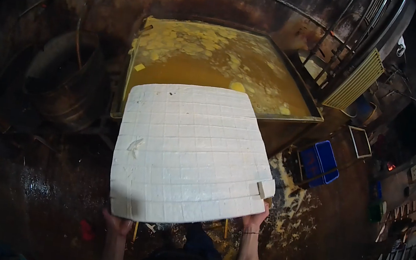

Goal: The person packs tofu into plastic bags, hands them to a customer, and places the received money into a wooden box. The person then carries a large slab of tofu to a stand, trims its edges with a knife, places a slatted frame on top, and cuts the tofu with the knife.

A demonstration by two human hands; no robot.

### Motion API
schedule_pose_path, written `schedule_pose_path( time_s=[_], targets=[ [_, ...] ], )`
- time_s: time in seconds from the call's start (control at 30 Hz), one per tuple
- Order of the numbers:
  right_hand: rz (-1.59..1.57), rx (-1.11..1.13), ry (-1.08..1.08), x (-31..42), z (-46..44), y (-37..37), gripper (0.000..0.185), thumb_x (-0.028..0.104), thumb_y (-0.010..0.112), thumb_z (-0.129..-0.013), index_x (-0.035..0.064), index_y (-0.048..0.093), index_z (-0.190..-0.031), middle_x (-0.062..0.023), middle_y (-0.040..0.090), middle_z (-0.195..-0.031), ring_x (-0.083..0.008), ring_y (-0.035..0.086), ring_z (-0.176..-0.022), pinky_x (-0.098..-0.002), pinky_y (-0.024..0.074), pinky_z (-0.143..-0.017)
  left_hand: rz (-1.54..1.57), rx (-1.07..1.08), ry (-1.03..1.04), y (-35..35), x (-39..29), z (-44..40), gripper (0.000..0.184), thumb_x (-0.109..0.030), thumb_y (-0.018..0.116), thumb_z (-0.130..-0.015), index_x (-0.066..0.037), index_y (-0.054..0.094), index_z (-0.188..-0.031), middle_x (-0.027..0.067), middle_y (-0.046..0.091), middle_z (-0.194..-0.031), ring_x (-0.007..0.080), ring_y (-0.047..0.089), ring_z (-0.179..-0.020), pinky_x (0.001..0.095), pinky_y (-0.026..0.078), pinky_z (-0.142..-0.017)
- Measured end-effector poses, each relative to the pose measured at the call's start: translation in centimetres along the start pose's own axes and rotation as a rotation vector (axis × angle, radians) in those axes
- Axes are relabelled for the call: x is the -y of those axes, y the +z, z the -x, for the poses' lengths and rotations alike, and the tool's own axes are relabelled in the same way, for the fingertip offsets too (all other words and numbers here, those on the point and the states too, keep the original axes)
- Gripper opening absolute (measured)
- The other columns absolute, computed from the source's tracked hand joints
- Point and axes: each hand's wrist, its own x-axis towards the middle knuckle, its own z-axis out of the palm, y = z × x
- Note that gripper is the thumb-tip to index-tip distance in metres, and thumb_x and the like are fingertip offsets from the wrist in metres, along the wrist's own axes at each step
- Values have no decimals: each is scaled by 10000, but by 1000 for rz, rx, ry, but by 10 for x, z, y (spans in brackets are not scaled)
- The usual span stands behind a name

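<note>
A large white slab of tofu (190, 148), scored into a grid of squares, is in front of me, its far edge overlapping the near side of a vat. My left hand (118, 221) grips the slab's near left corner from below, its fingers partly hidden. At the near right corner my right hand (256, 218) is closed around the edge, with some fingers out of sight underneath. One small loose piece (265, 188) sticks up near that corner, and a torn scrap (135, 145) lies on the left part. Any board under the slab is hidden.
The wide metal vat (297, 78) holds brownish-yellow liquid with many yellow pieces (193, 37) floating in it. To the right stand a blue crate (324, 162), a pale frame (360, 142) and a slatted yellow rack (355, 80). Dark barrels (60, 83) stand left. Pale crumbs (292, 203) litter the floor.
</note>
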Motion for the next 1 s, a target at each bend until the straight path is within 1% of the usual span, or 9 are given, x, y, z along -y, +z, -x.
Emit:
schedule_pose_path(
  time_s=[0.03,0.1,0.3,0.6,0.7,0.73,0.77,0.87,1.0],
  targets=[
    [-79,1,-22,0,-17,6,463,323,410,-861,-2,564,-1153,-121,617,-1144,-301,588,-1060,-445,453,-947,-11,99,54,10,1,-16,511,-406,385,-946,-59,452,-1314,88,512,-1305,277,480,-1205,442,374,-1032],
    [-70,-29,20,9,-45,50,434,329,419,-863,5,578,-1105,-114,629,-1110,-292,593,-1047,-445,457,-940,206,-222,-198,27,3,-64,502,-377,357,-964,-40,426,-1329,106,492,-1328,286,463,-1225,438,380,-1028],
    [-109,26,9,19,-153,56,300,316,415,-871,93,607,-930,-67,653,-985,-247,627,-941,-453,498,-867,134,-179,-118,27,48,-170,471,-329,357,-962,-26,455,-1310,114,531,-1291,280,501,-1192,422,381,-1028],
    [85,-94,-212,52,-263,80,199,142,453,-819,46,578,-941,-47,627,-938,-186,629,-832,-362,533,-776,85,-385,-229,71,125,-274,455,-402,425,-943,-80,544,-1241,71,572,-1250,272,537,-1132,436,390,-998],
    [61,-65,-221,60,-286,70,220,209,461,-847,54,578,-952,-45,626,-932,-204,631,-864,-394,532,-769,105,-422,-202,69,146,-299,403,-335,445,-937,-59,564,-1205,90,590,-1219,261,555,-1109,416,412,-984],
    [123,-57,-260,61,-297,62,191,189,458,-842,51,579,-895,-49,621,-891,-205,632,-809,-394,539,-739,69,-408,-218,54,153,-310,516,-490,425,-931,-85,558,-1222,71,591,-1223,255,535,-1138,414,384,-1004],
    [129,-61,-259,61,-303,54,191,189,458,-842,51,579,-895,-49,621,-891,-205,632,-809,-394,539,-739,71,-413,-223,39,154,-317,516,-490,425,-931,-85,558,-1222,71,591,-1223,255,535,-1138,414,384,-1004],
    [76,-208,-239,71,-314,91,115,129,466,-816,50,548,-797,-46,592,-823,-178,602,-716,-372,537,-680,-131,-435,-404,60,150,-335,793,-697,420,-842,-46,453,-1292,114,623,-1125,278,574,-1081,464,469,-897],
    [169,-81,-338,80,-341,90,154,124,464,-811,28,580,-842,-53,602,-835,-194,610,-746,-360,531,-683,-1046,-575,-202,85,116,-298,647,-483,555,-879,24,415,-1255,193,521,-1186,351,520,-1105,480,464,-854]
  ],
)
